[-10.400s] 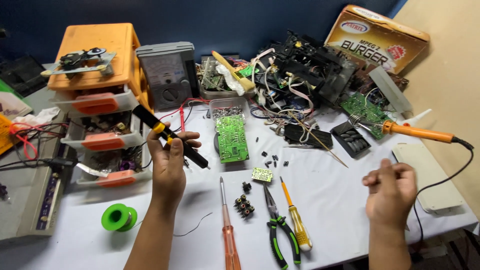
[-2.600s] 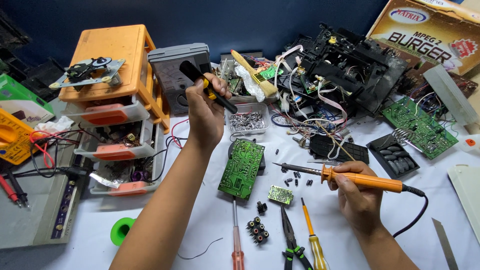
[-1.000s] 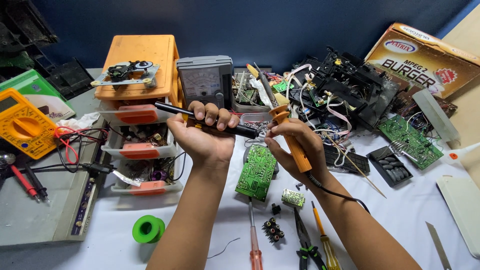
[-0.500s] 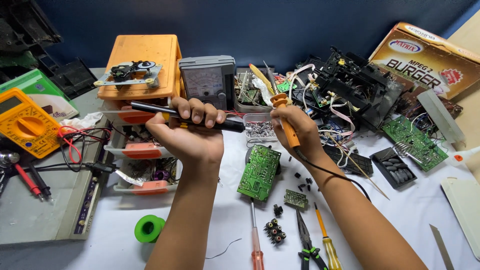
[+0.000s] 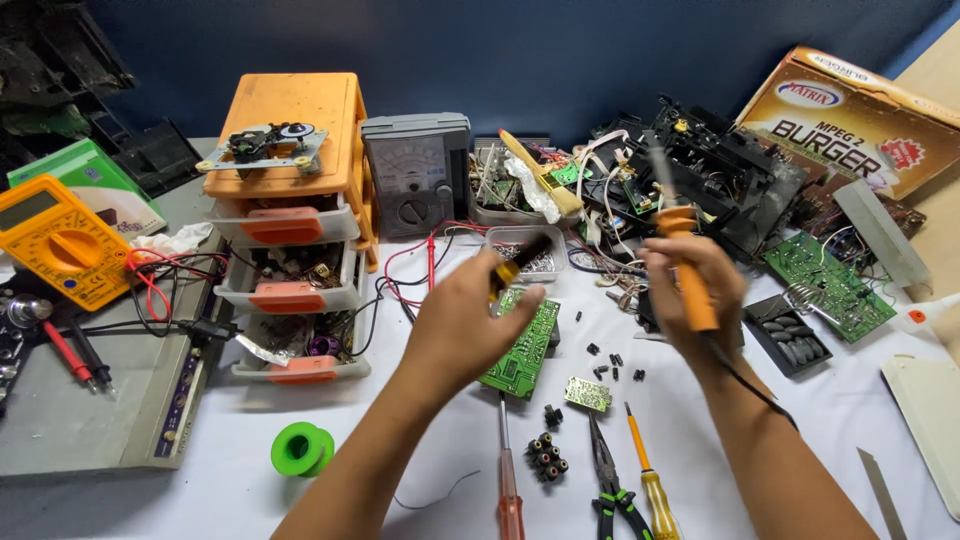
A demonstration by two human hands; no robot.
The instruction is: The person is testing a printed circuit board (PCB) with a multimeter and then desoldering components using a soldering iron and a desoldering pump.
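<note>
Three drawers (image 5: 290, 295) of small parts are seen beyond the left hand (image 5: 470, 325) — closed on a black tool (image 5: 515, 262); the right hand (image 5: 690, 290) grips a soldering iron (image 5: 688, 270).

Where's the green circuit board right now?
The green circuit board lies flat on the white table at centre, just under the left hand, above the red-handled screwdriver.

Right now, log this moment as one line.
left hand: holds black tool | right hand: holds orange soldering iron upright | green circuit board: on table
</note>
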